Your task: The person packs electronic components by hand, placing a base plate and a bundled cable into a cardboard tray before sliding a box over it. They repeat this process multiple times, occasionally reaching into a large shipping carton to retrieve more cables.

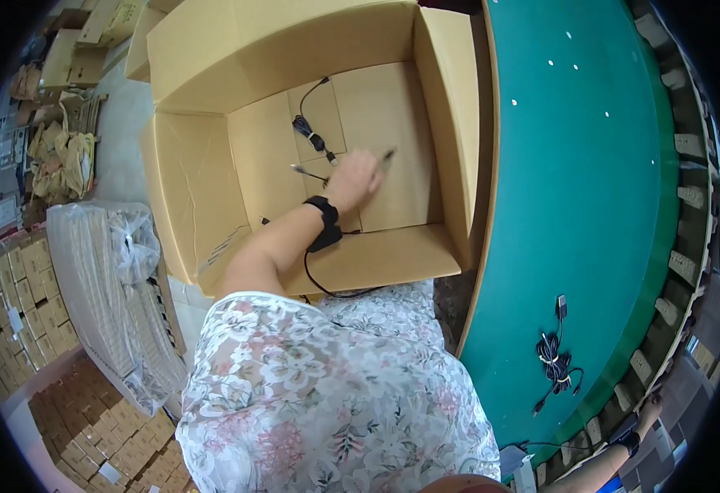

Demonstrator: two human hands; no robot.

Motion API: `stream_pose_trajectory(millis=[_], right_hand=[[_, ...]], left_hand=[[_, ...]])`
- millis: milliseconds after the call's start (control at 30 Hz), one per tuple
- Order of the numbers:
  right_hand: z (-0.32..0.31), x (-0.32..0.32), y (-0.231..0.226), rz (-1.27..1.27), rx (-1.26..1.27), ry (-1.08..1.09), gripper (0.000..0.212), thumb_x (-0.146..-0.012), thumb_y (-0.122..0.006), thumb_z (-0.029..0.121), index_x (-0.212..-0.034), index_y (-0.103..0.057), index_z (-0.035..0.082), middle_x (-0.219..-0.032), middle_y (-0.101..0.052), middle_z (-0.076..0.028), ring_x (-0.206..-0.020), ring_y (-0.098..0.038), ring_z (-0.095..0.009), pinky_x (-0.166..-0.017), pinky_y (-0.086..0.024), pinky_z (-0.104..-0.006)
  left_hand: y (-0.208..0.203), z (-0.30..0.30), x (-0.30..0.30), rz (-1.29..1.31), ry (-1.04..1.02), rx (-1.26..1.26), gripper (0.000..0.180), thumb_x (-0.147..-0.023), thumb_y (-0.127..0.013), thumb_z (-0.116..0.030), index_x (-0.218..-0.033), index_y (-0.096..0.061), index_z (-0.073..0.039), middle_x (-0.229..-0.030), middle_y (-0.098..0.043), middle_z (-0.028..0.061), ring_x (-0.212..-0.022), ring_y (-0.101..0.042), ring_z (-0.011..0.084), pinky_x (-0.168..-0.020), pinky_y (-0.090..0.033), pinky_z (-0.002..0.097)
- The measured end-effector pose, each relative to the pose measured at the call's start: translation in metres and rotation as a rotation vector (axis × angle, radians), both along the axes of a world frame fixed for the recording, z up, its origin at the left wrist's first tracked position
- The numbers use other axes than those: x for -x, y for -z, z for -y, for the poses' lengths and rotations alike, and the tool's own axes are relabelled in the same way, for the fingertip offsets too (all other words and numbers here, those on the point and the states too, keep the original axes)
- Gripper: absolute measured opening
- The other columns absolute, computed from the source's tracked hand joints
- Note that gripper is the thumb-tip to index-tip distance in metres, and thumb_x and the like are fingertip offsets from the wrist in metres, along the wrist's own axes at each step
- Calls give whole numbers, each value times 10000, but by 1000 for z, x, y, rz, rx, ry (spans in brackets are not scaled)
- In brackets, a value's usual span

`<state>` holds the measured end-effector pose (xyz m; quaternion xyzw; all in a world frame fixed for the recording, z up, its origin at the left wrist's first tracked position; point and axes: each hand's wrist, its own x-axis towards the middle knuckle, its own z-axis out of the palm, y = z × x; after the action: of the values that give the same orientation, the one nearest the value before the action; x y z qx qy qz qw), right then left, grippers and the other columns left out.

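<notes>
My left hand (pixel 355 179) reaches into a large open cardboard box (pixel 393 103), its fingers closed and a little blurred. A dark tip, apparently the end of a black cable (pixel 389 154), sticks out past the fingers. Just left of the hand lies a bundled black cable (pixel 309 133), tied with a band, on the box floor. Another light-tipped cable end (pixel 300 169) shows beside the hand, partly hidden by it. A bulky black band (pixel 325 225) circles my left wrist, and a black cord (pixel 317 281) loops below it over the near wall. My right hand does not show.
Right of the box stretches a green table (pixel 574 205) with a tied bundle of black cable (pixel 554 361). Another person's forearm (pixel 598 471) shows at lower right. Left are a plastic-wrapped stack (pixel 101 287) and piled cartons (pixel 31 287).
</notes>
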<state>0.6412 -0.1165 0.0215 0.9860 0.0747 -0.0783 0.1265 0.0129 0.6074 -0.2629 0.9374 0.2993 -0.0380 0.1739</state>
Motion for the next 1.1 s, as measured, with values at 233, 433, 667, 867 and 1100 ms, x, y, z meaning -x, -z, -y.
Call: stream_pose_trajectory(millis=[233,433,667,867,1100], right_hand=[[-19,25,-4,235,-15,259,475,-900,-508,303,-1235,-503,-33,-1176,-564,-232,-1073,-554,-352,-899,-423,-383],[6,27,23,179,-344,64,456,-919,-476,230,-1275,-462,-54,-1268,-516,-230,-1151,-512,-306,-960,-382,-346],[44,8,76,88,-477,14,424,-906,-483,183,-1261,-477,-50,-1253,-536,-197,-1131,-524,-279,-954,-384,-336],[70,7,46,68,-389,-14,402,-883,-508,157,-1244,-506,-19,-1223,-569,-160,-1086,-554,-270,-926,-407,-344],[45,78,13,186,101,-49,420,-900,-454,356,-1167,-569,54,-1108,-597,-231,-1018,-560,-399,-867,-433,-419]], left_hand=[[23,-80,27,92,-137,-397,191,-796,-533,-121,-969,-504,-45,-1011,-541,162,-1023,-506,301,-743,-492,384],[-7,-73,32,-608,-111,15,242,-834,-493,-122,-1073,-504,-88,-1209,-497,112,-1159,-449,262,-767,-514,381],[-12,-48,102,-428,201,-417,241,-824,-503,-138,-1064,-522,-121,-1064,-561,45,-1114,-469,219,-755,-499,351],[2,-45,80,-543,398,-252,208,-816,-502,-134,-1014,-550,-92,-937,-563,46,-1029,-494,224,-761,-484,340],[-30,27,97,-618,-224,577,289,-812,-563,-217,-1000,-607,-2,-884,-652,214,-803,-637,333,-704,-495,417]])
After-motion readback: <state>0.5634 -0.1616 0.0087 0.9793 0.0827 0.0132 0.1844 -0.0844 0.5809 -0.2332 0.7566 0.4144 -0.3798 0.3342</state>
